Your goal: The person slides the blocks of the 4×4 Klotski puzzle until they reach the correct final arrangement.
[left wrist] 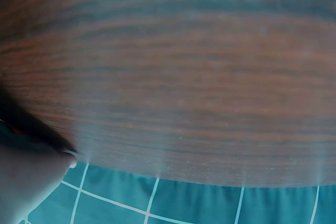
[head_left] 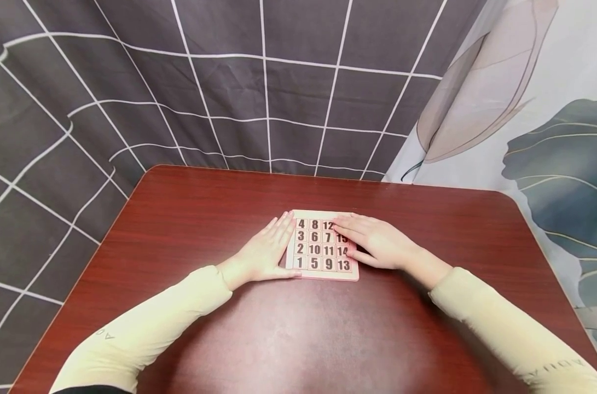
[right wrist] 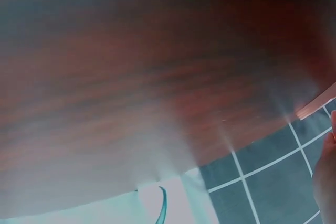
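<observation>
A number puzzle board [head_left: 328, 275] with a pale frame and rows of black-numbered tiles lies flat on the table. My left hand [head_left: 261, 254] rests along its left side, fingers straight, with the thumb reaching the lower left corner. From the right, my right hand [head_left: 379, 242] lays its fingers over the upper right tiles, by 12 and 15, thumb beside 14. The top right corner tile is hidden under those fingers. In the right wrist view, only the board's edge [right wrist: 317, 104] and part of the hand show. The left wrist view catches a bit of the left hand [left wrist: 31, 184].
The reddish-brown wooden table [head_left: 204, 202] has rounded far corners. Behind and left of it hangs a dark curtain with white grid lines [head_left: 298, 87]; a pale leaf-patterned curtain [head_left: 569, 82] hangs at the right. Light-coloured sleeves cover both forearms.
</observation>
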A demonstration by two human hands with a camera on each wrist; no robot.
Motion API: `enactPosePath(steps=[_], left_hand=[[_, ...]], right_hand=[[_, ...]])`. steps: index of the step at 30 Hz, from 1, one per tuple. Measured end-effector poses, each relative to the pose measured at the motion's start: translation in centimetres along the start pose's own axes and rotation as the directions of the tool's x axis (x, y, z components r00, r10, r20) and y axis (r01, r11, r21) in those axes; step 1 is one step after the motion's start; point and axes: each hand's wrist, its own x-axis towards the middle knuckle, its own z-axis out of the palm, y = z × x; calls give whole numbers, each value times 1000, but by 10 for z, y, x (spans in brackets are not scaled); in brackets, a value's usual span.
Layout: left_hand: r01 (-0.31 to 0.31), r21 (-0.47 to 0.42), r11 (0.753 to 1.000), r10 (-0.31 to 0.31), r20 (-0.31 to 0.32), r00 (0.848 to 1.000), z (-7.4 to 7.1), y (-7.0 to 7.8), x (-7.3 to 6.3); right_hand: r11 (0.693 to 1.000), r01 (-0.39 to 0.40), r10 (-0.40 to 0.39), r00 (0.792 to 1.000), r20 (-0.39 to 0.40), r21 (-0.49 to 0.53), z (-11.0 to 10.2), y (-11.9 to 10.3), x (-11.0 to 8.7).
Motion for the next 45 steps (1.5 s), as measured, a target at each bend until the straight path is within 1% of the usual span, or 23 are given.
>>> enactPosePath(steps=[4,6,9,11,18,20,26,30,32,34,40,45], left_hand=[[1,-6,1000,-1,3,1000,-1,-1,0],[4,-6,1000,-4,7,1000,-1,-1,0],[6,-5,1000,-6,6,1000,-1,0,-1],[7,-2,1000,-7,5,1000,0,-1,0],[4,5,1000,-4,10,1000,0,-1,1],[10,14,1000,-10,21,1000,0,-1,1],[20,31,999,-21,36,999,2,-3,2],[19,18,1000,-19,29,999,1,-2,2],[14,8,1000,-14,20,1000,1,-2,1],[10,-6,1000,-10,12,1000,0,-1,1],[16,-3,1000,-16,25,1000,0,0,1],[17,0,1000,-17,22,1000,2,0,0]], right_hand=[[1000,-1,1,1000,27,6,3,3,10],[1000,-15,14,999,51,16,4,2,13],[999,-42,40,995,86,19,4,2,12],[998,-56,54,994,96,16,2,3,9],[999,-44,44,998,38,1,-2,7,-6],[999,-42,42,999,29,-3,-2,8,-9],[1000,-28,28,1000,-6,-5,-2,9,-9],[1000,-4,4,999,-34,0,1,8,-2],[1000,6,-6,999,-33,2,2,7,5],[1000,14,-14,1000,-26,0,4,6,12],[1000,23,-23,1000,2,16,8,4,35],[999,31,-32,999,40,11,11,3,43]])
